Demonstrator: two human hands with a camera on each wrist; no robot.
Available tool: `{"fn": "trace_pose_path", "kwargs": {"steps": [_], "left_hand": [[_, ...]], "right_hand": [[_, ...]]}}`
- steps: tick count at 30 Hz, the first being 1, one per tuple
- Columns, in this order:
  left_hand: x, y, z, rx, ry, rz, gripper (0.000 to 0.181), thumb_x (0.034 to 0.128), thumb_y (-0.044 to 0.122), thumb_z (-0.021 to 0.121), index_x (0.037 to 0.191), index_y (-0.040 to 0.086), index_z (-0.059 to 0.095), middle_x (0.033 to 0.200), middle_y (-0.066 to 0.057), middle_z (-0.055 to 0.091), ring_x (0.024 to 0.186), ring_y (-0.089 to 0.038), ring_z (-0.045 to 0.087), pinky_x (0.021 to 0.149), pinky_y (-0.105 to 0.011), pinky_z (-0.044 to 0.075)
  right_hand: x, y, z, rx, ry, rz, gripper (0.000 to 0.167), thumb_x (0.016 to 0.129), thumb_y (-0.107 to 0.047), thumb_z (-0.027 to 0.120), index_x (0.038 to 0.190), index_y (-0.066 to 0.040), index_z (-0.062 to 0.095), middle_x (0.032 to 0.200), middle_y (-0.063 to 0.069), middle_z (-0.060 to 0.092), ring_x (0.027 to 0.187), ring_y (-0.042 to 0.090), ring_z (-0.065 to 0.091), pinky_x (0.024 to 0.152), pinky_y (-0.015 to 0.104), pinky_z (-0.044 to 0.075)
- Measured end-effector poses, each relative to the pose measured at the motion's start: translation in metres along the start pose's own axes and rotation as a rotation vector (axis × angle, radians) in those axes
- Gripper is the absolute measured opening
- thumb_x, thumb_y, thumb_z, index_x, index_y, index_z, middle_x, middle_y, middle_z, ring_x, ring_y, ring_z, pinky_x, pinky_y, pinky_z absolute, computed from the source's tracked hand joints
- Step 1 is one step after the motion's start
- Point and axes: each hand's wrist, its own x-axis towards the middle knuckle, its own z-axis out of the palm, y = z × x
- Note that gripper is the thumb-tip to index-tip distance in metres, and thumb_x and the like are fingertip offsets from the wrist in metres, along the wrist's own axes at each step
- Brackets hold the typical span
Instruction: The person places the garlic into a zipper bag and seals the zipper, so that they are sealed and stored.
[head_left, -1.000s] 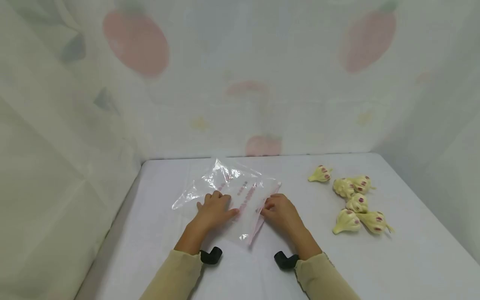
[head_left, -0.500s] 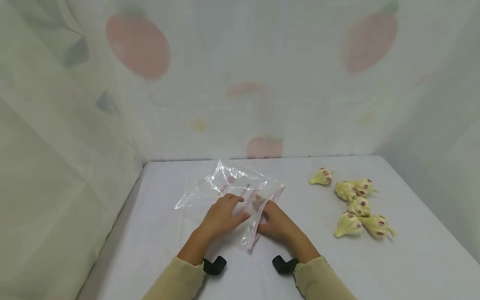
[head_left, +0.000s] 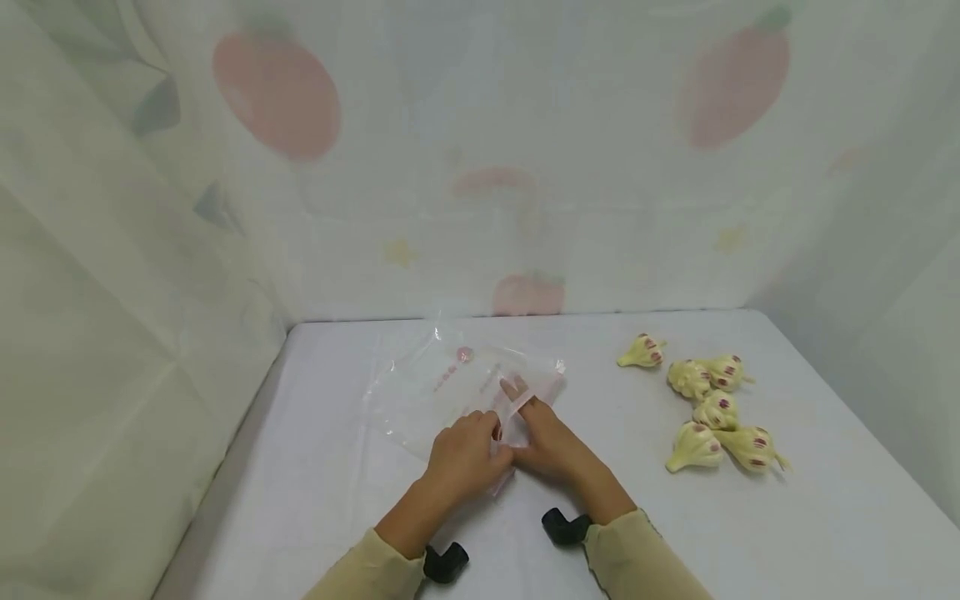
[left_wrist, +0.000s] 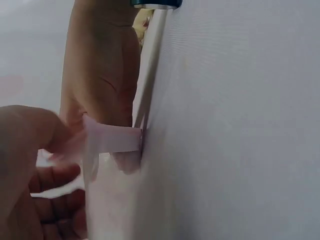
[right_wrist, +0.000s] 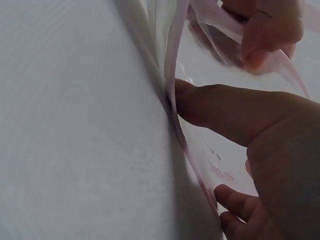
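Observation:
A clear plastic zip bag with pink print and a pink-edged mouth lies on the white table, its mouth towards the right. My left hand pinches the upper lip of that mouth between thumb and finger; the left wrist view shows the pink strip raised there. My right hand has its fingers inside the mouth, seen through the plastic, spread and fairly straight. In the right wrist view, the right thumb touches the inside of the lower lip, and the left fingertips hold the other lip apart from it.
Several garlic bulbs form a loose group on the right of the table. A single garlic bulb lies a little apart, farther back. Patterned curtains hang behind the table and along both sides.
My left hand has moved right from lying over the bag and now pinches its mouth edge. My right hand's fingers have gone from the edge into the mouth, which is wider open.

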Motion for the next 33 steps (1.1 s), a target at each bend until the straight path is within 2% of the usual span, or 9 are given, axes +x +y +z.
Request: {"fn": "trace_pose_path", "kwargs": {"steps": [3, 9, 13, 17, 20, 23, 26, 28, 33], "left_hand": [[0.001, -0.004, 0.001, -0.105, -0.001, 0.037, 0.017, 0.0799, 0.021, 0.063, 0.071, 0.023, 0.049, 0.063, 0.011, 0.042, 0.056, -0.006, 0.040, 0.050, -0.024, 0.032], [0.000, -0.009, 0.007, -0.142, 0.044, 0.294, 0.023, 0.0797, 0.019, 0.065, 0.067, 0.023, 0.045, 0.060, 0.015, 0.035, 0.054, 0.001, 0.032, 0.049, -0.015, 0.025], [0.001, -0.009, 0.009, -0.143, 0.081, 0.370, 0.023, 0.0774, 0.018, 0.066, 0.066, 0.023, 0.046, 0.060, 0.016, 0.033, 0.054, 0.002, 0.030, 0.049, -0.012, 0.022], [0.003, -0.009, 0.007, -0.201, 0.114, 0.348, 0.023, 0.0779, 0.015, 0.067, 0.068, 0.022, 0.048, 0.060, 0.016, 0.035, 0.054, 0.002, 0.033, 0.049, -0.013, 0.025], [0.005, -0.013, 0.006, -0.261, 0.150, 0.306, 0.022, 0.0794, 0.013, 0.067, 0.069, 0.022, 0.049, 0.061, 0.015, 0.038, 0.055, 0.001, 0.035, 0.050, -0.014, 0.029], [0.007, -0.019, 0.009, -0.344, 0.184, 0.250, 0.022, 0.0804, 0.011, 0.067, 0.069, 0.022, 0.052, 0.061, 0.015, 0.040, 0.055, 0.001, 0.038, 0.050, -0.016, 0.033], [0.008, -0.026, 0.013, -0.446, 0.198, 0.197, 0.021, 0.0831, 0.009, 0.066, 0.071, 0.022, 0.055, 0.061, 0.015, 0.042, 0.056, 0.000, 0.040, 0.051, -0.018, 0.036], [0.008, -0.029, 0.015, -0.505, 0.198, 0.170, 0.020, 0.0851, 0.009, 0.066, 0.072, 0.021, 0.057, 0.061, 0.014, 0.043, 0.056, -0.001, 0.040, 0.051, -0.018, 0.036], [0.008, -0.033, 0.019, -0.568, 0.192, 0.158, 0.020, 0.0859, 0.008, 0.066, 0.073, 0.020, 0.058, 0.062, 0.013, 0.044, 0.057, -0.001, 0.040, 0.052, -0.019, 0.037]], "right_hand": [[0.001, 0.001, 0.002, 0.019, 0.044, 0.051, 0.086, 0.083, -0.029, 0.076, 0.155, -0.023, 0.029, 0.157, 0.005, 0.037, 0.140, 0.027, 0.040, 0.112, 0.047, 0.036], [0.000, 0.007, 0.003, 0.060, 0.215, 0.155, 0.042, 0.083, -0.016, 0.071, 0.124, -0.011, 0.065, 0.121, 0.009, 0.066, 0.116, 0.028, 0.061, 0.096, 0.047, 0.048], [0.000, 0.008, -0.001, 0.052, 0.289, 0.118, 0.053, 0.084, -0.016, 0.072, 0.135, -0.016, 0.059, 0.139, 0.007, 0.057, 0.130, 0.029, 0.052, 0.104, 0.048, 0.043], [0.002, 0.009, -0.005, 0.015, 0.283, 0.087, 0.078, 0.086, -0.022, 0.073, 0.153, -0.023, 0.034, 0.161, 0.003, 0.028, 0.144, 0.030, 0.034, 0.111, 0.052, 0.035], [0.003, 0.009, -0.008, 0.017, 0.264, 0.100, 0.084, 0.086, -0.023, 0.074, 0.156, -0.026, 0.027, 0.163, 0.002, 0.022, 0.145, 0.030, 0.032, 0.112, 0.052, 0.035], [0.002, 0.010, -0.008, 0.048, 0.266, 0.118, 0.068, 0.084, -0.021, 0.076, 0.146, -0.019, 0.046, 0.152, 0.006, 0.044, 0.137, 0.028, 0.045, 0.107, 0.049, 0.041], [0.001, 0.011, -0.007, 0.073, 0.286, 0.143, 0.036, 0.085, -0.022, 0.076, 0.119, -0.016, 0.067, 0.123, 0.004, 0.067, 0.116, 0.022, 0.062, 0.096, 0.043, 0.049], [0.001, 0.012, -0.005, 0.093, 0.291, 0.147, 0.020, 0.085, -0.023, 0.076, 0.104, -0.019, 0.072, 0.108, -0.002, 0.072, 0.105, 0.017, 0.066, 0.091, 0.040, 0.051], [-0.001, 0.009, -0.004, 0.106, 0.172, 0.016, 0.021, 0.084, -0.024, 0.077, 0.105, -0.020, 0.075, 0.108, -0.005, 0.071, 0.107, 0.015, 0.064, 0.093, 0.038, 0.050]]}}
